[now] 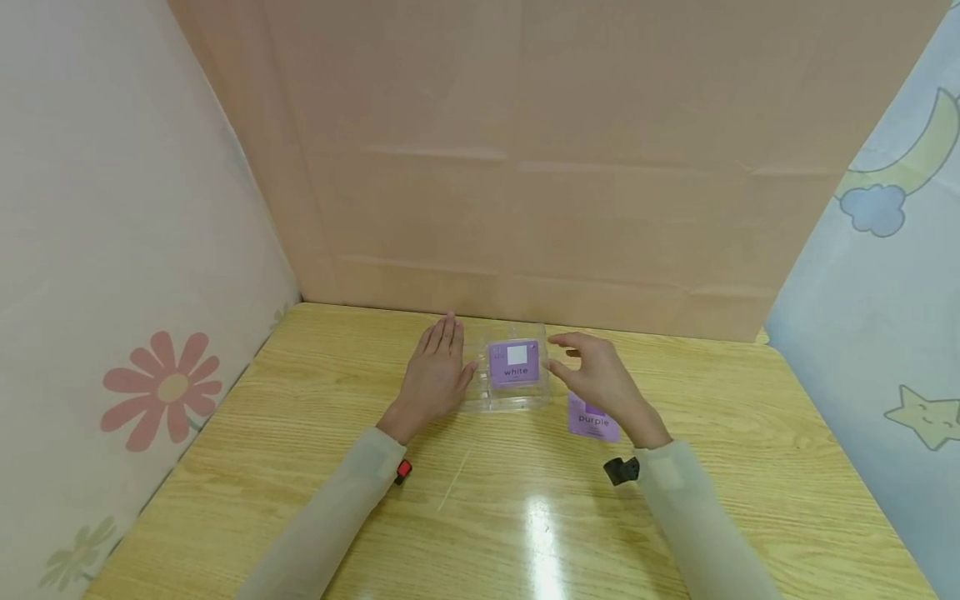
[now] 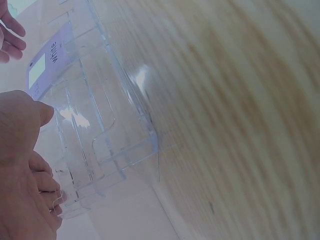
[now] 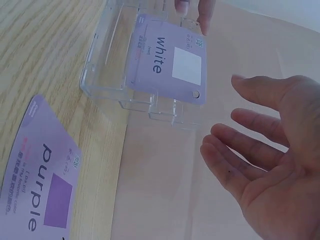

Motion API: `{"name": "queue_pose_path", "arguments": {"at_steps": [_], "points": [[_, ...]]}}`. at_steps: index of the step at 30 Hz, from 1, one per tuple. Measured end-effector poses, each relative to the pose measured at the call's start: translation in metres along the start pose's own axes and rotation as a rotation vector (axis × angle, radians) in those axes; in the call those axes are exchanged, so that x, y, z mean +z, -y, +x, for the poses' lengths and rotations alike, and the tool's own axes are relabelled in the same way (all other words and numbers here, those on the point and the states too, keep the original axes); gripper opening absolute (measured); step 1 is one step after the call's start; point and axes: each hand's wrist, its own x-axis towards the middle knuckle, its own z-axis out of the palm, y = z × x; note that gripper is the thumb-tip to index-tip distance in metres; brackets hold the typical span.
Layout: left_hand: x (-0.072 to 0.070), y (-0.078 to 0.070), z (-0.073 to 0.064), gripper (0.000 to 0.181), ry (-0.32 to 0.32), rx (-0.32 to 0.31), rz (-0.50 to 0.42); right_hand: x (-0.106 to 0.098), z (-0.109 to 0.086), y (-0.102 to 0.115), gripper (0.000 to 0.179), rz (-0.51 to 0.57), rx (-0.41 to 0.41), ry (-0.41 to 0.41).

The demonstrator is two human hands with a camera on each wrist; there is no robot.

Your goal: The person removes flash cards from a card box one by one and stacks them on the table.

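A clear plastic box (image 1: 518, 402) with divider walls stands near the back of the table, and a purple flashcard reading "white" (image 1: 514, 375) lies in it. My left hand (image 1: 435, 371) rests along the box's left side, fingers straight, thumb at its edge. Just off the box's right side, my right hand (image 1: 600, 375) holds nothing, its fingers loosely bent and apart from the thumb. A second flashcard, reading "purple" (image 1: 595, 423), lies on the table beneath and in front of the right hand. In the right wrist view the "white" card (image 3: 165, 62) appears inside the box's upper part.
The wooden table (image 1: 480, 517) has a brown paper sheet (image 1: 510, 208) upright along its back edge. Patterned cloth walls (image 1: 75, 250) flank it left and right. Each wrist carries a small strapped device, such as the black one (image 1: 622, 472) on the right.
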Motion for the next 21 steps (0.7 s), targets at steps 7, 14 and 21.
{"name": "queue_pose_path", "arguments": {"at_steps": [7, 14, 21], "points": [[-0.0018, -0.0004, -0.0011, 0.076, 0.012, -0.002, -0.001, 0.0028, 0.001, 0.0017, 0.048, 0.002, -0.019, 0.004], [-0.0019, 0.0003, -0.0015, 0.076, 0.026, -0.002, 0.003, 0.005, 0.0029, 0.0017, 0.053, -0.035, -0.058, -0.01], [-0.0022, 0.0011, -0.0015, 0.076, 0.028, -0.004, 0.003, 0.0064, 0.0043, 0.0029, 0.055, -0.053, -0.069, 0.01]]}}
